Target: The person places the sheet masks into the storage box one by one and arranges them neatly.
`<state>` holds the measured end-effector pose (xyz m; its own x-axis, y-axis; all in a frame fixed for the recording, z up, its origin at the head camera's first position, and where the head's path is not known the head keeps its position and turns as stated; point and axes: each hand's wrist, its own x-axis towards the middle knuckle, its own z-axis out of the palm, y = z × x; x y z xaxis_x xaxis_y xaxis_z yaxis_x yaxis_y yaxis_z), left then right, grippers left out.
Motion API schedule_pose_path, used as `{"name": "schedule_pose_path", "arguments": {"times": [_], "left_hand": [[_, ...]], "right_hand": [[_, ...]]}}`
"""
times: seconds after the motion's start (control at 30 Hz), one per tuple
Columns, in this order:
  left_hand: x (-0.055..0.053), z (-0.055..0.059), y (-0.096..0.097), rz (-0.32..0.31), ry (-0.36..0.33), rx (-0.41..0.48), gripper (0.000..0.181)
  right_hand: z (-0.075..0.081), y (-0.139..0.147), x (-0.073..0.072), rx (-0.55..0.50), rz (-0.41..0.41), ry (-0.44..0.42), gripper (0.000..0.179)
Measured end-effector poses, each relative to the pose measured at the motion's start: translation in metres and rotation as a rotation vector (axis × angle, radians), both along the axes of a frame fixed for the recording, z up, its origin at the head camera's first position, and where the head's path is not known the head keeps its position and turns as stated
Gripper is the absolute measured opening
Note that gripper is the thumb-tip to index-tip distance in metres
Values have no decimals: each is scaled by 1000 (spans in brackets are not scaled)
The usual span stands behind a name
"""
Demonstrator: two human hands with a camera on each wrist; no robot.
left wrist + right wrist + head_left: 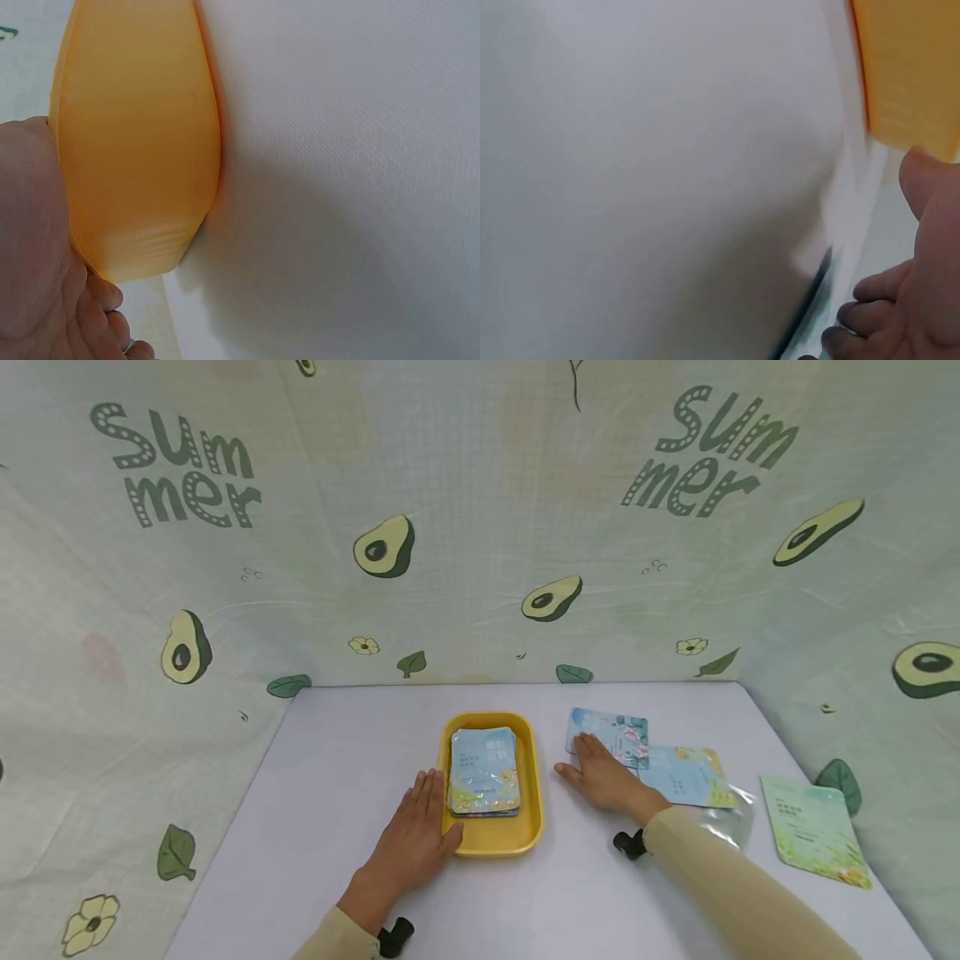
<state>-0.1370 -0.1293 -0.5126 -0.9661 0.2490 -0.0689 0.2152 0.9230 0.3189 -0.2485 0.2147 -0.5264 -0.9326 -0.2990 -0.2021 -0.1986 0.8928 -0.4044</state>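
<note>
In the head view a yellow tray [495, 839] holds a small stack of pale blue sachets [483, 768] with printed flowers. My left hand [411, 837] rests along the tray's left rim, fingers straight and thumb over the near left edge. The left wrist view shows the palm [30, 247] against the top of the tray's side wall [139, 135]. To the right of the tray, my right hand [609, 781] reaches with extended fingers over the near left part of a blue flowered sachet [628, 731]. Its thumb points toward the tray. Another blue sachet [684, 777] lies beside that one.
A clear plastic sheet or bag [738, 822] lies partly beneath the second blue sachet and behind the right sleeve [720, 868]. Near the table's right edge sits a green sachet [813, 831]. A printed cloth [465, 635] hangs behind the white table [360, 735].
</note>
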Motion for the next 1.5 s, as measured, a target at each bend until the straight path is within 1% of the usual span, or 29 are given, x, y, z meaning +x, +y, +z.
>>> {"name": "schedule_pose_path", "arguments": {"times": [0.07,0.2,0.3,0.4,0.5,0.67,0.77,0.9,1.07,1.17,1.27,1.4,1.5], "left_hand": [[0,0,1,-3,0,4,83],[0,0,2,-2,-1,5,84],[1,0,2,2,-2,1,84],[0,0,2,2,2,1,84],[0,0,2,0,7,-4,83],[0,-1,1,3,8,-7,84],[0,-1,0,3,8,-3,84],[0,-2,0,-2,15,-11,84],[-1,-3,-1,-1,12,-6,84],[-1,-4,-1,-1,9,1,84],[-1,-4,-1,0,9,1,84],[-1,-3,-1,1,9,4,84],[-1,-3,-1,-1,10,6,84]], "right_hand": [[2,6,-2,15,5,37,88],[4,28,-3,98,-13,124,85],[3,47,-2,144,-47,130,85],[1,60,4,158,-75,116,86],[-2,66,12,176,-71,133,86],[-5,57,32,204,-17,214,83],[-8,46,44,191,31,238,80],[-12,32,54,169,86,247,80],[-15,15,64,168,120,241,80],[-15,7,72,174,148,228,81],[-13,2,81,173,199,224,80],[-9,-1,86,180,272,225,77],[-3,1,80,175,284,249,73]]}}
